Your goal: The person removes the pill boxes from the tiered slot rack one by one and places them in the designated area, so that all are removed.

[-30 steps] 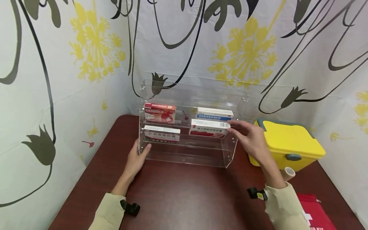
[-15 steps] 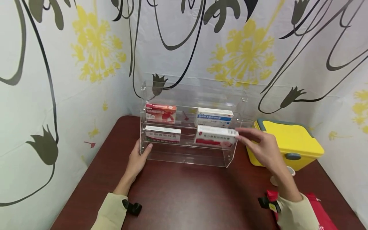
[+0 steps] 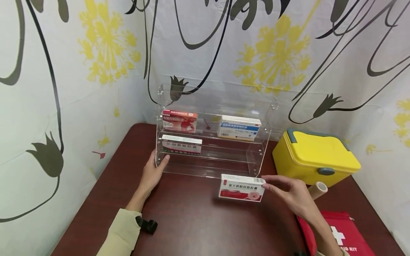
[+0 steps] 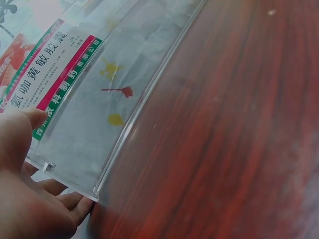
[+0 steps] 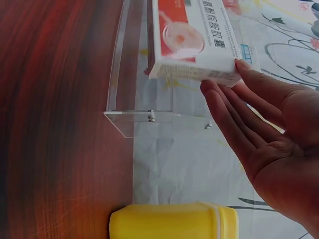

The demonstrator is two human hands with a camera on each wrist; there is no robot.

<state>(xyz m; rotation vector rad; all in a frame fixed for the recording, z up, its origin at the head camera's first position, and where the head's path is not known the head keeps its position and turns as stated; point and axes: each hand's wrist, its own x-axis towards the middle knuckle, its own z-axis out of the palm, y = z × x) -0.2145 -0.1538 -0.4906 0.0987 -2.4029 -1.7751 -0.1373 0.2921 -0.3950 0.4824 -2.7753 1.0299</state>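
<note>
A clear acrylic rack (image 3: 221, 159) stands at the back of the table. My left hand (image 3: 153, 176) grips its left side panel, thumb in front and fingers outside, as the left wrist view also shows. With thumb and fingertips, my right hand (image 3: 293, 195) pinches the right end of a white and red medicine box (image 3: 241, 188), held above the table before the rack. On the upper shelf are a red medicine box (image 3: 180, 121) at left and a blue and white one (image 3: 239, 128) at right. Below the red box sits a white medicine box (image 3: 181, 145) with pink and green bands.
Right of the rack is a yellow lidded case (image 3: 320, 153) with a grey handle. A pale tube-shaped roll (image 3: 318, 190) and a red first aid pouch (image 3: 346, 231) lie nearer, partly behind my right arm. Patterned cloth (image 3: 198, 21) hangs behind the brown table (image 3: 192, 220).
My right hand has drawn the white and red box out from the rack's lower right shelf, toward me and down. The left hand keeps its grip on the rack.
</note>
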